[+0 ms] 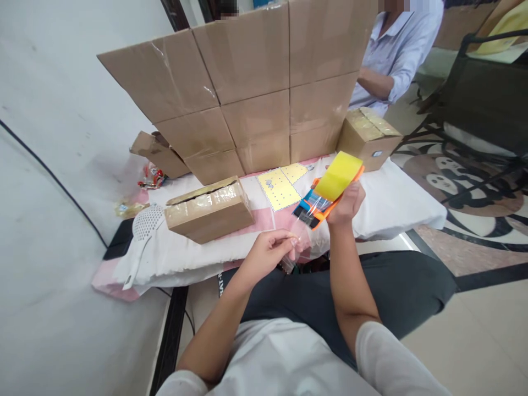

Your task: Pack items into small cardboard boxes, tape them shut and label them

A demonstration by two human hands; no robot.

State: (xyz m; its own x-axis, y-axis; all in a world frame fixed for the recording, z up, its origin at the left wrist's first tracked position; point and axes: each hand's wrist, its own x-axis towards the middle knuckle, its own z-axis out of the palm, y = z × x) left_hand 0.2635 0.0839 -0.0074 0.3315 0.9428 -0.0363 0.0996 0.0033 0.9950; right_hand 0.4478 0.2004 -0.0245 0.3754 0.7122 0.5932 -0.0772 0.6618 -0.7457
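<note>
The right hand (346, 203) is gripping an orange packet (319, 206) with a yellow card (339, 175). The left hand (270, 250) is pinching its clear wrap (297, 242).

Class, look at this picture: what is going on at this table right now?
A seated person holds up a yellow and orange packet in the right hand and pinches a clear plastic wrapper with the left hand. The wrapper stretches between the two hands. On the cloth-covered table lie a taped cardboard box, a white slotted spoon and a yellow sheet, with a cardboard wall behind. Another person sits beyond it.
</note>
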